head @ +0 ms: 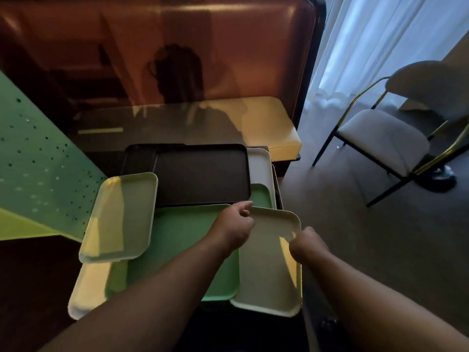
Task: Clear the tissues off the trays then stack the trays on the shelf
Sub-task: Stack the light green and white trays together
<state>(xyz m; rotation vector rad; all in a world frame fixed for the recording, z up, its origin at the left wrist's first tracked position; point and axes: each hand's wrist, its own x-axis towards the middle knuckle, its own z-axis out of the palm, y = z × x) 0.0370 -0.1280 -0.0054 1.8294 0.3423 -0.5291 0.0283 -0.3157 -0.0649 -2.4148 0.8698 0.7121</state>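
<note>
Both hands grasp the cream tray [269, 265] at the worktop's right edge: left hand [234, 224] on its far left corner, right hand [305, 243] on its right rim. It overlaps a green tray [177, 240]. The worktop is almost wholly covered.

dim; daylight through curtain [380, 47]; soft blur; wide-angle edge bending
</note>
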